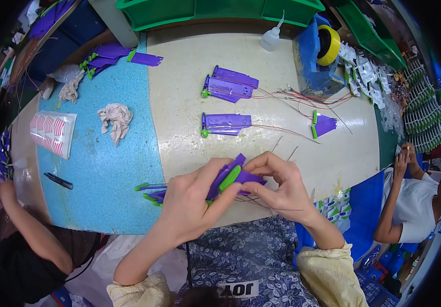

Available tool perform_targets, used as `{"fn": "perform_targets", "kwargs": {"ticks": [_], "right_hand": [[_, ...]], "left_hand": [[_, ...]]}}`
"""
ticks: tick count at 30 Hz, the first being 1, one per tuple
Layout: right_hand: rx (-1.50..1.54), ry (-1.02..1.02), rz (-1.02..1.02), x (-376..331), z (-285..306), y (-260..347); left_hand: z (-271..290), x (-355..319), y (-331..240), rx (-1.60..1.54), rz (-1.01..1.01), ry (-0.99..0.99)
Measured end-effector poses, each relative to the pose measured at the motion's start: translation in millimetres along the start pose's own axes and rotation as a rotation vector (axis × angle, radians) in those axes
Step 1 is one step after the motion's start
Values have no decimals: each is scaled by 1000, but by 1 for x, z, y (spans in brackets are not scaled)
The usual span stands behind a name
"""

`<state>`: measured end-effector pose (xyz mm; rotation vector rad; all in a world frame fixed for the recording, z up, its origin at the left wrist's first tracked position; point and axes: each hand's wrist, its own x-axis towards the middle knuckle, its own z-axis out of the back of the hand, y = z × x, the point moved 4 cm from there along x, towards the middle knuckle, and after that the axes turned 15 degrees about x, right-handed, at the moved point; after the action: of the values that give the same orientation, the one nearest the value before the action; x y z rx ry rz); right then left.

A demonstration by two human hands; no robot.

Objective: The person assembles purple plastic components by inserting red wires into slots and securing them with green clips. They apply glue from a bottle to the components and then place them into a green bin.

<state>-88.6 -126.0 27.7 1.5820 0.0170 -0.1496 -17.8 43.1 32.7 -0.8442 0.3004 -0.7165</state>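
Near the table's front edge, my left hand [187,199] grips a purple plastic part [236,162] with a green end piece [229,178]. Fingers of my right hand [281,187] pinch the same part at its right side; thin wires trail below them. Beside my left wrist lie more purple parts with green ends [151,194], partly covered by the hand. Ahead on the table rests a purple part with red wires [225,123]. Behind it is an overlapping group of purple parts [229,84], and to the right a short purple piece with green tabs [325,124].
A blue tape dispenser [312,66] with yellow tape and a dropper bottle [271,38] stand at the back. On the blue mat [92,184] are a crumpled cloth [115,123], a knife [58,180] and a striped packet [52,134]. Co-workers sit on both sides; green bins [220,13] line the back.
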Motion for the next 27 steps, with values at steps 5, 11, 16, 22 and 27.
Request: {"fn": "perform_targets", "kwargs": {"ticks": [5,11,16,22,27], "right_hand": [[-137,-60,86,-3,-6,4],[-223,-52,-87,-6,20,16],[-353,79,112,-5,0,31],[-210,-51,38,-16,16,56],[-221,67,301,-21,-17,44]], "left_hand": [[1,-4,-1,19,-8,-98],[0,-10,2,66,63,124],[-8,2,-10,45,10,229],[-1,4,10,-490,419,430],[6,8,15,-668,490,502]]}}
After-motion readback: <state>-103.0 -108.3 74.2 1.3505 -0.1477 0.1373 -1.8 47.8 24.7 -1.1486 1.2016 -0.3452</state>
